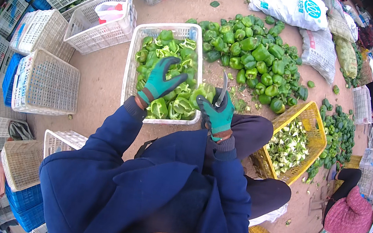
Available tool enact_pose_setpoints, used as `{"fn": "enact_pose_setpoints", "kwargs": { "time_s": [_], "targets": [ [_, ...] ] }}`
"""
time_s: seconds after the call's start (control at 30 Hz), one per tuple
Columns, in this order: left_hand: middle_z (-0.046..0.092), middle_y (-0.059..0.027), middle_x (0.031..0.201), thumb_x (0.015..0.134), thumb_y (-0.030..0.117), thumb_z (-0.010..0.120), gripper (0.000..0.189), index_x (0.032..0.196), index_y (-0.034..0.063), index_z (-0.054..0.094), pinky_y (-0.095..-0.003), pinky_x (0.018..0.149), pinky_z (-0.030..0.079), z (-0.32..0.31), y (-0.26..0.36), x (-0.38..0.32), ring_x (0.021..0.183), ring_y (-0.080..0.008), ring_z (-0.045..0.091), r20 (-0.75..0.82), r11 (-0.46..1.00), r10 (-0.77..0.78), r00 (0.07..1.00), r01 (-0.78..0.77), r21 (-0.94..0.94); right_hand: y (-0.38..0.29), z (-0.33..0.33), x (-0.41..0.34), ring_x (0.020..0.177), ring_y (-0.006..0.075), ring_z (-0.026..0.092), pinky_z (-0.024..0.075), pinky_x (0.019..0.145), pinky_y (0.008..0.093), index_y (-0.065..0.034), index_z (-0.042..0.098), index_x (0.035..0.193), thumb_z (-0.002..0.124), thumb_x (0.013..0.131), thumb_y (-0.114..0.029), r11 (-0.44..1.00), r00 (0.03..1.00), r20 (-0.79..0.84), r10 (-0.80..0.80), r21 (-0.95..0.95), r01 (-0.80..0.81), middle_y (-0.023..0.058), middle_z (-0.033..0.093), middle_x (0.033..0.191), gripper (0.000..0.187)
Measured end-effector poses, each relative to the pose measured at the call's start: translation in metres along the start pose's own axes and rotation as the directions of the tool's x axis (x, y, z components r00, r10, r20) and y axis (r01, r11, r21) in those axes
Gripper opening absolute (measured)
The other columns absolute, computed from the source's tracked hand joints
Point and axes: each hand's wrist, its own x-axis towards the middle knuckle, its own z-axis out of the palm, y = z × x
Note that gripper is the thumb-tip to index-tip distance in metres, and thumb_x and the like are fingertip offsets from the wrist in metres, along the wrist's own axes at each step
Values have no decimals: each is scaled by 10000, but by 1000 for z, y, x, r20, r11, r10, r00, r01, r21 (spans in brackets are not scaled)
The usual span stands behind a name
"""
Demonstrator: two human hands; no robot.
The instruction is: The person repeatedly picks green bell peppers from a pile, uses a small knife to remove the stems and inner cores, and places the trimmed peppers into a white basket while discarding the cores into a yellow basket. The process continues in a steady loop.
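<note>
My left hand (162,82), in a green and black work glove, is spread over a white plastic crate (130,65) with nothing in its grasp. Cut green bell peppers (182,107) fill much of that crate. My right hand (220,116), gloved alike, holds a short curved knife (224,89) with its blade pointing up and away from me. Against the thumb of the same hand rests a pale green bell pepper (205,92), at the crate's right rim; the hand partly hides it.
Whole green bell peppers (252,54) lie heaped on the ground beyond my right hand. A yellow crate (318,135) by my right knee holds pepper cores (287,148). White crates (48,82) stand stacked at left. Filled sacks (289,6) lie ahead; a person in pink (349,214) sits at right.
</note>
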Motion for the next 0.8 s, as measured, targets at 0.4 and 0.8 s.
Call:
{"fn": "enact_pose_setpoints", "kwargs": {
  "time_s": [0.4, 0.8],
  "targets": [
    [619, -7, 912, 935, 272, 630, 301, 1063, 0, 620, -274, 739, 475, 17, 48, -1, 835, -83, 551, 627, 805, -23, 778, 386, -449, 6, -17, 5, 850, 278, 631, 503, 731, 352, -33, 611, 1089, 796, 706, -179, 724, 904, 257, -342, -542, 428, 118, 618, 960, 449],
    [595, 38, 765, 924, 161, 634, 145, 933, 17, 623, -219, 543, 421, 55, 38, -30, 645, -38, 533, 323, 690, -374, 869, 493, -529, 52, -6, 7, 767, 165, 611, 496, 658, 295, -18, 583, 1082, 751, 772, -133, 962, 994, 103, -40, -264, 66, 85, 615, 861, 371]
  ]
}}
